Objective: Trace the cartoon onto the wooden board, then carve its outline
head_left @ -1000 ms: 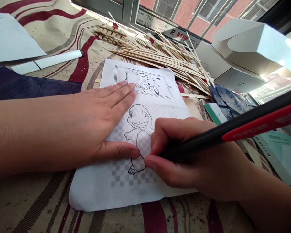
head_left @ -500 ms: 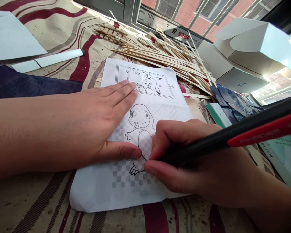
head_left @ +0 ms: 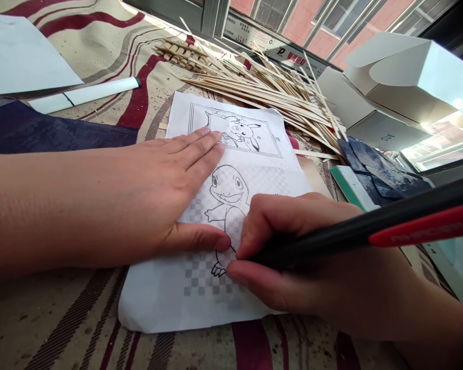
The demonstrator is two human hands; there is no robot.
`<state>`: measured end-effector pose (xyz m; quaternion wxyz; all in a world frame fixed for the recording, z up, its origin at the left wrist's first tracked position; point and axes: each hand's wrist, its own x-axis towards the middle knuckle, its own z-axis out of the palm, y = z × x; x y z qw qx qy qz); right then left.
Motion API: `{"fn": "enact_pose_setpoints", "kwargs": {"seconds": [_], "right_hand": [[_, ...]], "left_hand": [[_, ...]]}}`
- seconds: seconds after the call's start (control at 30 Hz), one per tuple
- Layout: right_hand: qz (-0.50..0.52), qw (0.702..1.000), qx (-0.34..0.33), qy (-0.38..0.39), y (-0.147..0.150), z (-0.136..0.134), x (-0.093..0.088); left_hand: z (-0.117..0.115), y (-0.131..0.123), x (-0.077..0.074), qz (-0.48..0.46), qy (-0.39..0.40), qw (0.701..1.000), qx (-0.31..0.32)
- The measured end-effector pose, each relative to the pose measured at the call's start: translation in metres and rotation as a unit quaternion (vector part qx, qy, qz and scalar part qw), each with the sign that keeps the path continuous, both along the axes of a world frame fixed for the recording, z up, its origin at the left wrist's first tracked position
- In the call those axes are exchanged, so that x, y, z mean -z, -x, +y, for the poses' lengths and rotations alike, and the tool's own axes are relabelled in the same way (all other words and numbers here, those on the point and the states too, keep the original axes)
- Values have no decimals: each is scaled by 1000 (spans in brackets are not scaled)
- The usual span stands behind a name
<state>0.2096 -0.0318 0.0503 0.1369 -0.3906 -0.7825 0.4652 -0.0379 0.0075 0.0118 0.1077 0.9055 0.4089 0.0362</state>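
A sheet of white paper [head_left: 158,303] lies in front of me, printed with a cartoon lizard figure [head_left: 228,192] on a grey checkered patch and a framed cartoon drawing [head_left: 243,131] above it. Flat on the sheet rests my left hand [head_left: 170,180], fingers stretched and thumb beside the figure's belly. My right hand [head_left: 293,257] pinches a thick black pen with a red strip [head_left: 339,236], held low over the figure's lower body. The pen's tip is hidden behind my fingers. Darker, bolder lines show at the foot and lower belly.
Behind the paper lies a pile of thin wooden sticks [head_left: 262,87]. An open white box [head_left: 386,108] stands at the right by the window. Dark blue sheets [head_left: 54,128] and a white strip [head_left: 88,95] lie at the left on a striped tablecloth [head_left: 73,318].
My right hand and the pen have shifted slightly relative to the drawing, toward the figure's foot. My left hand stays in place on the paper. The whole view has shifted a little.
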Motion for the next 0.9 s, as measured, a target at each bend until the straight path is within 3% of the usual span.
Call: {"fn": "enact_pose_setpoints", "kwargs": {"seconds": [0.57,0.77,0.9], "right_hand": [[27,999,-19,-32,1,3,0],[20,999,-18,-20,2,1,0],[7,1000,-11,-12,4,0,-1]], "left_hand": [[-3,-13,-13,84,52,995,-35],[-4,-6,-10,23,45,998,-30],[-5,-6,-10,36,42,998,-29]]}}
